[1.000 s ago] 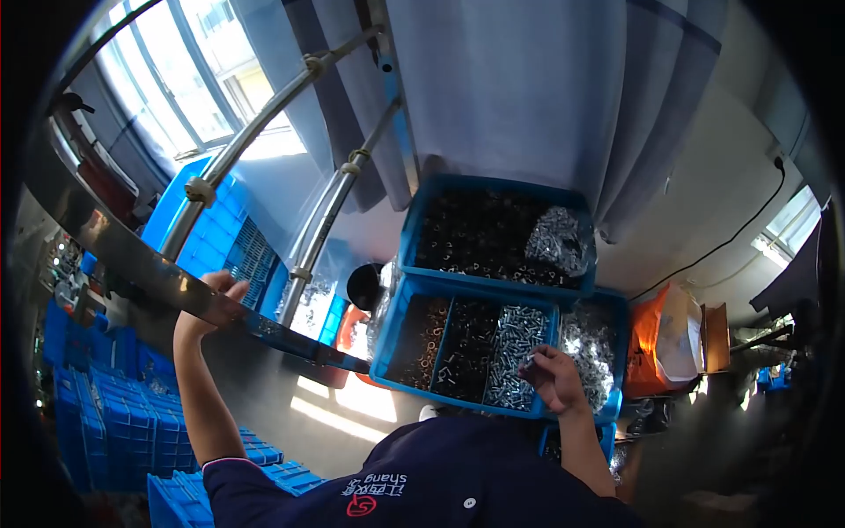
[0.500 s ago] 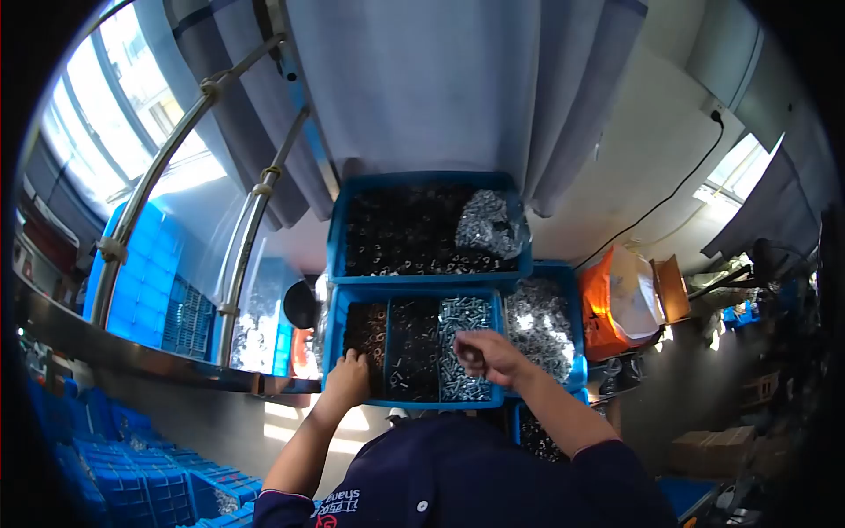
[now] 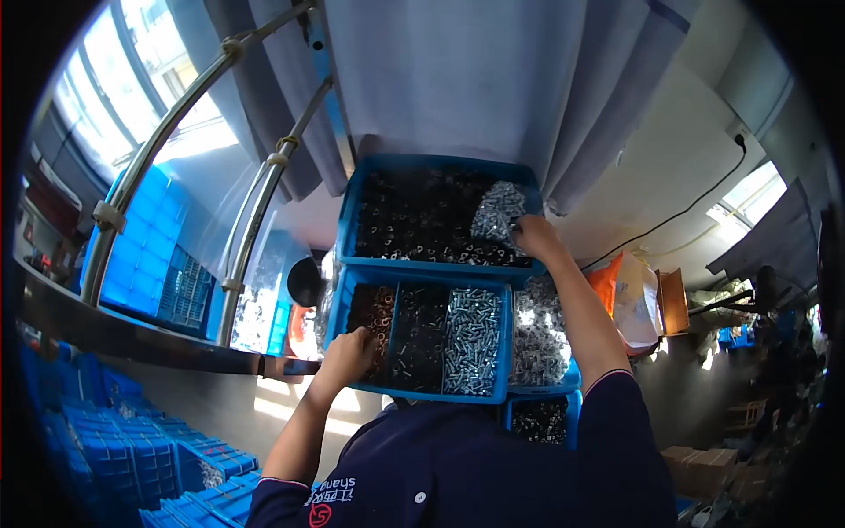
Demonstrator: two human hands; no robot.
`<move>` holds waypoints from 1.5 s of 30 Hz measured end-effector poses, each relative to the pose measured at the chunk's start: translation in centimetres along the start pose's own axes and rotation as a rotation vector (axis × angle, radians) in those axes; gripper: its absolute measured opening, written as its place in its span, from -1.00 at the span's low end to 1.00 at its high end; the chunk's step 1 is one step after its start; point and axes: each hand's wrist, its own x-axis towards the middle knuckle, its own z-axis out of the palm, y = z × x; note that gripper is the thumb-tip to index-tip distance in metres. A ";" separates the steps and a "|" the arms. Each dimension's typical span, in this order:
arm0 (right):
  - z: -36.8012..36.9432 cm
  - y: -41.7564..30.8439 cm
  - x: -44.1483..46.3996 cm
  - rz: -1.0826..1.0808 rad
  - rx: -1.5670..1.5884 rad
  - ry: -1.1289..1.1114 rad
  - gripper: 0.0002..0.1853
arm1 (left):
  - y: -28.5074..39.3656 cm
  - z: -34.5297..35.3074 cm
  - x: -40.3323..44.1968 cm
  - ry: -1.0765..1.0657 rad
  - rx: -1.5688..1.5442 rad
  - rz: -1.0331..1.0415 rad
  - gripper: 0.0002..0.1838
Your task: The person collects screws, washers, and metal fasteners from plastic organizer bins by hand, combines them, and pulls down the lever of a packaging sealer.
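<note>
My left hand (image 3: pixel 349 355) is at the front left of a blue divided bin (image 3: pixel 504 352), its fingers curled beside copper-coloured ring-like parts (image 3: pixel 380 321). Whatever it pinches is too small to make out. Further back and to the right, my right hand (image 3: pixel 537 239) touches the edge of a heap of small silvery parts (image 3: pixel 499 211), fingers bent and tips partly hidden. That heap lies at the right end of a larger blue bin (image 3: pixel 352 220) full of dark nut-like pieces (image 3: pixel 414 216). Dark small screws (image 3: pixel 418 339) fill the divided bin's middle compartment, silver screws (image 3: pixel 473 343) its right one.
Right of the divided bin sits another bin of shiny small parts (image 3: pixel 539 339), with a smaller blue bin (image 3: pixel 576 414) in front. An orange bag (image 3: pixel 606 283) and cardboard box (image 3: pixel 672 301) stand further right. Metal rails (image 3: pixel 255 216) rise on the left; stacked blue crates (image 3: pixel 132 458) lie lower left.
My right hand has moved from above the silver screws back and right to the heap in the rear bin. My left hand stays at the copper-coloured parts. The view has shifted slightly.
</note>
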 end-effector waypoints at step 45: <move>7.5 -13.7 9.2 -0.239 0.364 0.102 -0.80 | 4.0 2.1 3.2 0.005 0.294 0.080 -0.90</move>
